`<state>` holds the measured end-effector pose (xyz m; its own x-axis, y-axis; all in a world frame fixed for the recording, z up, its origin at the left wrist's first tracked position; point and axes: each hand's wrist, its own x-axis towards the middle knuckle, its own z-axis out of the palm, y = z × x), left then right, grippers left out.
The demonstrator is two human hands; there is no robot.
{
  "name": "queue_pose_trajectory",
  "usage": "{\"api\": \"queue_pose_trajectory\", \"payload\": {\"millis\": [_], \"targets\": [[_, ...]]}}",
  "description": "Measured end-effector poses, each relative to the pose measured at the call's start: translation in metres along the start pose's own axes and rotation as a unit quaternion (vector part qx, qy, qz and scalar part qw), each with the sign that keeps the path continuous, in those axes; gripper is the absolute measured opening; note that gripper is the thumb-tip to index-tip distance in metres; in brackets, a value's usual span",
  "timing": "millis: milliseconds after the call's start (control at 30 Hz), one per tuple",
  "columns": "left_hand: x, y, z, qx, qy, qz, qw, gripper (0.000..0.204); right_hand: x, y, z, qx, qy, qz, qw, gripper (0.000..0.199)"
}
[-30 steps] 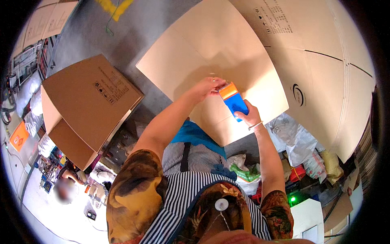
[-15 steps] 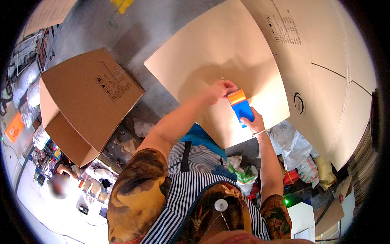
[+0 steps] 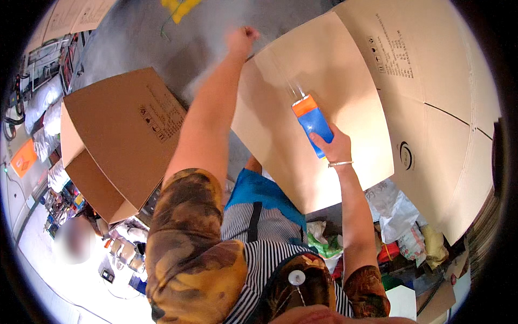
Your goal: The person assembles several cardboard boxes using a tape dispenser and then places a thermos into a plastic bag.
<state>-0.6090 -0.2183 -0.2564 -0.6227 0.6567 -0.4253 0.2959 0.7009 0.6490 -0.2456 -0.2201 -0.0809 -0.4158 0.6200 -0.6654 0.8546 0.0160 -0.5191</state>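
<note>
My right hand point(image 3: 337, 148) grips a blue and orange tape dispenser point(image 3: 312, 120) pressed against the top of a pale cardboard box point(image 3: 356, 70) in front of me. A thin strip of clear tape point(image 3: 294, 89) runs from the dispenser's orange end up across the box. My left hand point(image 3: 243, 39) is stretched far out at the box's far left corner. It is closed in a fist and blurred, apparently pinching the tape's end.
A brown cardboard box point(image 3: 124, 124) stands to the left on the grey floor point(image 3: 135, 38). Large flat cardboard sheets point(image 3: 448, 108) lean at the right. Plastic bags and clutter point(image 3: 399, 216) lie below them. Another person point(image 3: 73, 240) is at the lower left.
My left hand has shot away from the dispenser to the box's far corner, arm now fully extended. The right hand and dispenser stayed roughly in place on the box.
</note>
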Motion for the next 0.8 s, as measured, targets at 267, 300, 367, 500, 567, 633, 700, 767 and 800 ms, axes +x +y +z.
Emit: {"api": "queue_pose_trajectory", "payload": {"millis": [267, 300, 367, 500, 567, 633, 700, 767, 800], "targets": [[-0.021, 0.033, -0.021, 0.483, 0.218, 0.150, 0.835, 0.051, 0.006, 0.023, 0.012, 0.082, 0.003, -0.022, 0.996, 0.057], [-0.022, 0.052, -0.015, 0.389, 0.159, 0.112, 0.901, 0.053, 0.007, 0.025, 0.011, 0.084, 0.009, -0.025, 0.996, 0.057], [-0.046, 0.082, 0.009, 0.311, 0.148, 0.110, 0.932, 0.058, 0.008, 0.024, 0.007, 0.066, 0.002, -0.024, 0.998, 0.057], [-0.094, 0.072, 0.058, 0.266, 0.179, 0.123, 0.939, 0.062, -0.011, 0.019, -0.020, 0.050, -0.063, -0.015, 0.997, 0.059], [-0.088, 0.064, 0.064, 0.268, 0.173, 0.129, 0.939, 0.061, -0.045, 0.045, -0.030, 0.080, -0.062, -0.034, 0.994, 0.061], [-0.080, 0.045, 0.063, 0.320, 0.190, 0.147, 0.917, 0.060, -0.093, 0.122, -0.034, 0.108, -0.066, -0.037, 0.991, 0.062], [-0.078, 0.044, 0.070, 0.336, 0.195, 0.157, 0.908, 0.055, -0.162, 0.198, -0.045, 0.140, -0.041, 0.022, 0.989, 0.063], [-0.084, 0.050, 0.068, 0.365, 0.205, 0.259, 0.871, 0.049, -0.241, 0.271, -0.059, 0.031, -0.042, 0.125, 0.991, 0.057], [-0.083, 0.052, 0.064, 0.384, 0.201, 0.286, 0.854, 0.047, -0.280, 0.311, -0.063, -0.010, -0.047, 0.171, 0.984, 0.056]]}}
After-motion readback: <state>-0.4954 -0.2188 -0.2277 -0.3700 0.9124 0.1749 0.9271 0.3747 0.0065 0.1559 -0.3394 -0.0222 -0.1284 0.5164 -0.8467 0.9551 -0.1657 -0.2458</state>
